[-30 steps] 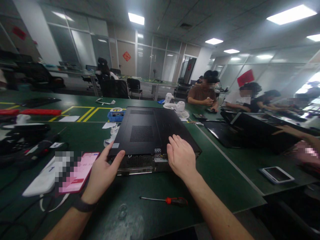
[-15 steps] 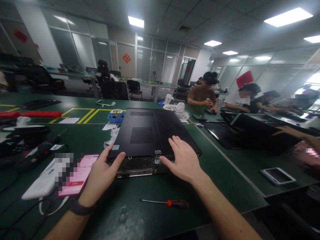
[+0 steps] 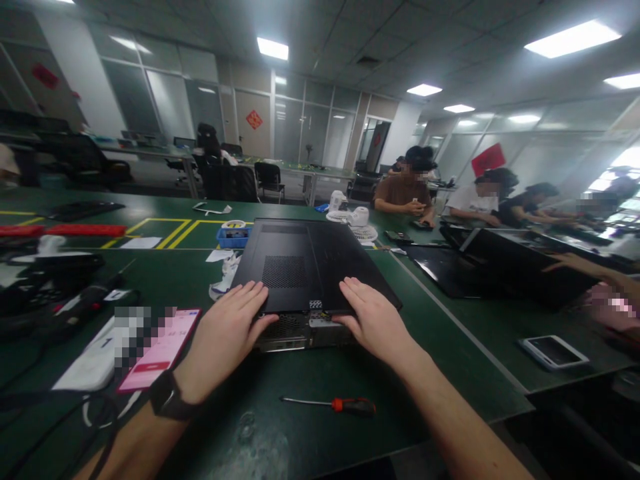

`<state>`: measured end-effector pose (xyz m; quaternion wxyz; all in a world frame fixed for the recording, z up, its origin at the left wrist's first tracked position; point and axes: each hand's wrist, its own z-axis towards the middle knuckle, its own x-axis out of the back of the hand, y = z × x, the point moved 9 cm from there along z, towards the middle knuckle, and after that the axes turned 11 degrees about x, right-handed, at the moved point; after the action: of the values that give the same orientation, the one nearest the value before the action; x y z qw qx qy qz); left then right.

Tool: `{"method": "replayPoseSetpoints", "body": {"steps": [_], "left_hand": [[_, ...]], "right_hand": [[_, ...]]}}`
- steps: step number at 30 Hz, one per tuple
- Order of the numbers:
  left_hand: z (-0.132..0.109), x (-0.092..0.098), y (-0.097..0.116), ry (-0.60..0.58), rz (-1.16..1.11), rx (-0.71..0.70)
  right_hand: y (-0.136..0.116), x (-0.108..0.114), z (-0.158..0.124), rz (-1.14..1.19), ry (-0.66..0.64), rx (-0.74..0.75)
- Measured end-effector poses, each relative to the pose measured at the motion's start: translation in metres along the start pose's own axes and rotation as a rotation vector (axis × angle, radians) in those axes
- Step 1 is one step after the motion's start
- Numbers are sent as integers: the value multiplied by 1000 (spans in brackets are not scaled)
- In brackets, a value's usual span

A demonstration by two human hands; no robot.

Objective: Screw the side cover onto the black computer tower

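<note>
A black desktop computer case [image 3: 340, 247] lies flat on the green table, its metal end panel [image 3: 285, 330] facing me. On the near left part of its top cover, my left hand [image 3: 235, 323] rests with fingers stretched out and the thumb at the near edge. My right hand [image 3: 370, 313] lies flat on the near right part, its thumb also low against that edge. Between the two thumbs a narrow gap shows under the cover's edge. A screwdriver [image 3: 330, 405] with a red and black handle lies in front of the case.
At left are a pink-screened phone [image 3: 163, 353], a white device [image 3: 93, 357], cables and a power tool [image 3: 95, 300]. A blue bin [image 3: 233, 237] and white fans [image 3: 357, 220] stand behind the case. On the right are another opened case [image 3: 520, 267], a co-worker's hand and a handheld device [image 3: 554, 351].
My left hand has moved from the case's left corner to flat on top of the cover. My right hand has shifted slightly right. The screwdriver has stayed put.
</note>
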<state>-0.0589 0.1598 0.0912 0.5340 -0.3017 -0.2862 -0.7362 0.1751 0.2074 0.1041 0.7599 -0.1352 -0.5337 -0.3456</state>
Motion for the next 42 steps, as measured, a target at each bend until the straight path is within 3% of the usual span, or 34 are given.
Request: {"method": "replayPoseSetpoints", "body": {"steps": [15, 42], "left_hand": [[-2, 6, 2, 46, 35, -32], [-15, 23, 18, 179, 104, -77]], "right_hand": [[-14, 7, -8, -131, 164, 69], [-23, 11, -18, -201, 250, 74]]}}
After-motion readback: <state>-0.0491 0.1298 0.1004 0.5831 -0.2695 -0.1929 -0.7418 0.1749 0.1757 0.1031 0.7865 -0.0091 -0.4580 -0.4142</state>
